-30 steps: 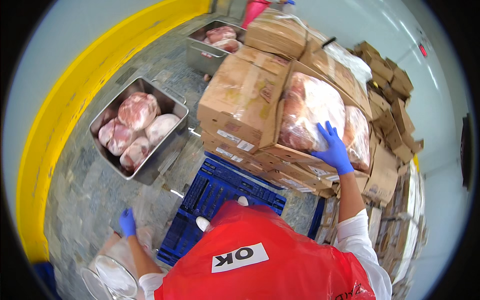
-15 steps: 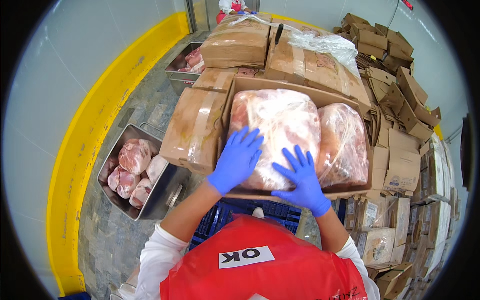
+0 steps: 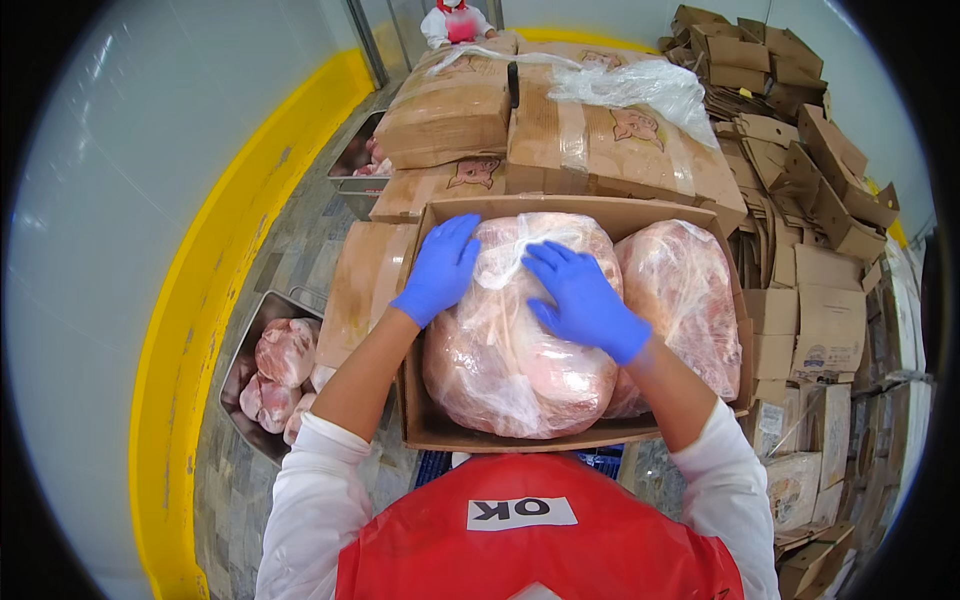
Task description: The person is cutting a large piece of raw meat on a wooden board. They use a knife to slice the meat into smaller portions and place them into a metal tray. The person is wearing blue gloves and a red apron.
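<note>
An open cardboard box [image 3: 430,425] sits right in front of the person, holding 2 big bags of raw pink meat side by side. The left bag [image 3: 510,350] is the larger, wrapped in clear crinkled plastic; the right bag [image 3: 690,290] lies touching it against the box's right wall. Behind the box, sealed brown boxes [image 3: 560,130] are stacked and taped, with loose clear plastic sheet [image 3: 640,85] draped on top. To the right, flattened cardboard [image 3: 800,170] is heaped thickly, leaving little room on that side. To the left, a metal tray [image 3: 245,420] of meat pieces rests on the grey floor [image 3: 300,240], beside a yellow curb [image 3: 200,330]; the floor strip there is the open way. The left hand [image 3: 440,270], in a blue glove, lies flat on the left bag's upper left edge, fingers together. The right hand [image 3: 585,300], also gloved, presses on the bag's top, fingers slightly spread, gripping nothing I can see.
</note>
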### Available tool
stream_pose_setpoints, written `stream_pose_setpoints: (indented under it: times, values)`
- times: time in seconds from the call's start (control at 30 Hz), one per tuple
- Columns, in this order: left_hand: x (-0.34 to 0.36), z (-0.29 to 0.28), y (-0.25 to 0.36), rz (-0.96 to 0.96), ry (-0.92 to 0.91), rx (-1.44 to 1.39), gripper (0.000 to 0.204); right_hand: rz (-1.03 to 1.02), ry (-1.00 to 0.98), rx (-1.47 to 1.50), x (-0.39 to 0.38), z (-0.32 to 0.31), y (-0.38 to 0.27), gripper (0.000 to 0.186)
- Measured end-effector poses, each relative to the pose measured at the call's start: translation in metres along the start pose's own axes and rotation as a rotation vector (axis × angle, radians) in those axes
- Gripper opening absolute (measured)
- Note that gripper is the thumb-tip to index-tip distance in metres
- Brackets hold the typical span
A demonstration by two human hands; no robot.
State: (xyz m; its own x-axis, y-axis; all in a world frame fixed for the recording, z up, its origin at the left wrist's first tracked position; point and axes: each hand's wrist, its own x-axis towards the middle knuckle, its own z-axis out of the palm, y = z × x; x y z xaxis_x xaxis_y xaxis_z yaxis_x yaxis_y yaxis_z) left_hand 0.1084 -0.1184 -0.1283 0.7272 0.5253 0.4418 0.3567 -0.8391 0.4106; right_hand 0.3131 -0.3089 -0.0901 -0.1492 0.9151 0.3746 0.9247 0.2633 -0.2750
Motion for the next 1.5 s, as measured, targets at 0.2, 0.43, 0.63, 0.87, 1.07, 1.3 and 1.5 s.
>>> stream_pose_setpoints:
  times: [0.2,0.43,0.63,0.87,1.07,1.3,1.5]
  values:
    - [-0.015,-0.005,-0.024,-0.021,0.064,-0.216,0.048,0.059,-0.034,0.02,0.054,-0.005,0.003,0.052]
    - [-0.022,-0.013,-0.036,0.0,0.038,-0.279,0.05,0.202,-0.16,0.059,0.073,-0.01,-0.006,0.047]
    - [-0.024,-0.012,-0.029,-0.022,0.039,-0.277,0.054,0.252,-0.124,-0.092,0.071,-0.009,-0.018,0.036]
    - [-0.026,-0.009,-0.032,-0.038,0.049,-0.272,0.055,0.109,-0.181,-0.207,0.082,-0.008,-0.017,0.023]
    - [-0.023,-0.007,-0.028,-0.056,0.052,-0.248,0.055,-0.013,-0.071,-0.216,0.078,0.009,-0.017,0.015]
    - [-0.032,-0.033,0.007,0.073,-0.075,0.018,0.075,0.134,0.189,0.176,0.067,0.003,-0.017,0.007]
    - [-0.015,-0.026,0.035,0.042,-0.052,0.036,0.095,0.345,0.574,0.711,0.089,-0.025,0.022,0.003]
